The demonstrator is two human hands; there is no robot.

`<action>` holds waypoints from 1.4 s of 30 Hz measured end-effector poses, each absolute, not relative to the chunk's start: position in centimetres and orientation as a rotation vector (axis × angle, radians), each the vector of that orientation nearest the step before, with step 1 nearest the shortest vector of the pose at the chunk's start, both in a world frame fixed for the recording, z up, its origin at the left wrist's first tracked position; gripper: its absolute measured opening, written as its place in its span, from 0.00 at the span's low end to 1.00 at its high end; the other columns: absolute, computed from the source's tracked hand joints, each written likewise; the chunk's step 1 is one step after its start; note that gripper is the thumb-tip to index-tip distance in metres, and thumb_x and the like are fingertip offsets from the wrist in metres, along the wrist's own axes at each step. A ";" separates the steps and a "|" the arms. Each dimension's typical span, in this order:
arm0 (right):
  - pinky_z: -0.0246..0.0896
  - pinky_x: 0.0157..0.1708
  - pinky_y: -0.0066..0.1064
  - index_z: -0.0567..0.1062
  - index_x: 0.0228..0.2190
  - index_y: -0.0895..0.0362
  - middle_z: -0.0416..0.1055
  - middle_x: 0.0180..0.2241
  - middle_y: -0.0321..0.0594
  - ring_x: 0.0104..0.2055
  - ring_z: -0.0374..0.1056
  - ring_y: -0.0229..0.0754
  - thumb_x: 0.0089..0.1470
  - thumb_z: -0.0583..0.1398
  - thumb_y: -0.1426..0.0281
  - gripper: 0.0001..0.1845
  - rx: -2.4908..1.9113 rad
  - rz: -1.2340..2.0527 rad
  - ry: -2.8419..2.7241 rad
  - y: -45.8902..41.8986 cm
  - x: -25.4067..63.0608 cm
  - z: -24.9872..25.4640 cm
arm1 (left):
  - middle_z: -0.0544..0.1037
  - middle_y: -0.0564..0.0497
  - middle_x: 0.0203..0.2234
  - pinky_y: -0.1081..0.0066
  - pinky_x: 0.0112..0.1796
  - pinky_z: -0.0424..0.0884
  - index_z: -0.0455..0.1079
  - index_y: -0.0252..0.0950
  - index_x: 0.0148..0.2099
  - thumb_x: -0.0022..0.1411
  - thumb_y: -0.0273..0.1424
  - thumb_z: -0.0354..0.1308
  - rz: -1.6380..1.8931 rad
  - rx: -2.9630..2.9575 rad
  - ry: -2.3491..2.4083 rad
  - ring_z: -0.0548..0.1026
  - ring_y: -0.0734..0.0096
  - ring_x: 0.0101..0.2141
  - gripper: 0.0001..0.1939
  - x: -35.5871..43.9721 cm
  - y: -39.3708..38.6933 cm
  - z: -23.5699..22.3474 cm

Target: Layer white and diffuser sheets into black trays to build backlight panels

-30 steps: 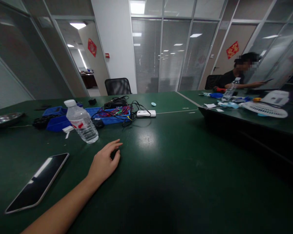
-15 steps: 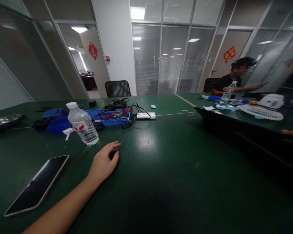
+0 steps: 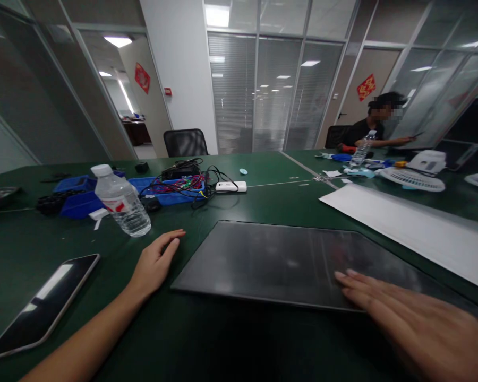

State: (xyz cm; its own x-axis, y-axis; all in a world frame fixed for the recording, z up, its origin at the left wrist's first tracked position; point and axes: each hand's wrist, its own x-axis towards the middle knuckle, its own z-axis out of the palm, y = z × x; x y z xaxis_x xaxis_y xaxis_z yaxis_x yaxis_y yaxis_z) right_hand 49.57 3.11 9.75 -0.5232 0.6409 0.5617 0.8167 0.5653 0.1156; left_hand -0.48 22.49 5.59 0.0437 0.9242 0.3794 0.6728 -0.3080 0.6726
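A flat, dark, glossy panel (image 3: 263, 260) lies on the green table in front of me; I cannot tell just what kind it is. Over its right part my right hand (image 3: 418, 318) is spread palm down, fingers stretched out, seemingly resting on the surface. My left hand (image 3: 153, 262) rests on the table just left of the panel, fingers loosely extended, holding nothing. Close by that hand stands a clear water bottle (image 3: 123, 204) with a white cap. A phone (image 3: 43, 302) with a dark screen lies to the left of my forearm.
Beyond the panel, a blue tray (image 3: 171, 197) holds tangled wires, beside a white device (image 3: 231, 187). A large white sheet or board (image 3: 414, 225) lies at right. Farther back are another bottle (image 3: 362, 151), a white fan-like part (image 3: 412, 179) and a seated person (image 3: 366, 132).
The dark panel, tilted at the right before, now lies flat in front of me. My right hand has come in from the edge onto it. The white sheet now shows at right.
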 end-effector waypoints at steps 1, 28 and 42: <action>0.82 0.46 0.38 0.71 0.67 0.44 0.72 0.63 0.35 0.56 0.77 0.47 0.62 0.56 0.74 0.35 -1.117 -0.552 -2.417 3.7 48.1 9.1 | 0.82 0.44 0.58 0.49 0.64 0.68 0.79 0.39 0.55 0.70 0.52 0.50 1.139 2.021 1.571 0.77 0.51 0.61 0.28 -0.6 22.4 5.7; 0.57 0.42 0.51 0.75 0.63 0.62 0.73 0.54 0.71 0.52 0.71 0.64 0.70 0.48 0.57 0.32 -2.605 -0.081 -1.461 24.8 63.9 6.0 | 0.85 0.45 0.51 0.46 0.59 0.73 0.85 0.44 0.44 0.69 0.48 0.53 0.637 2.435 1.913 0.82 0.47 0.52 0.21 -1.3 22.5 5.6; 0.53 0.32 0.41 0.79 0.52 0.58 0.79 0.41 0.62 0.37 0.73 0.57 0.70 0.47 0.47 0.34 -2.425 -0.345 -1.595 22.8 57.7 9.0 | 0.68 0.43 0.70 0.33 0.69 0.50 0.71 0.44 0.69 0.73 0.52 0.50 0.465 2.437 1.731 0.61 0.45 0.72 0.30 -1.9 22.0 5.0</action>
State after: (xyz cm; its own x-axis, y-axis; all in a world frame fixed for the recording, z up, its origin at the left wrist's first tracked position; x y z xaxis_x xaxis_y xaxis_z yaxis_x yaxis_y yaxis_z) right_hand 57.69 22.80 8.98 0.3842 0.8689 0.3120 0.9202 -0.3877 -0.0534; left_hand -1.89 21.99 5.00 0.3004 0.9367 0.1798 0.9008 -0.3406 0.2694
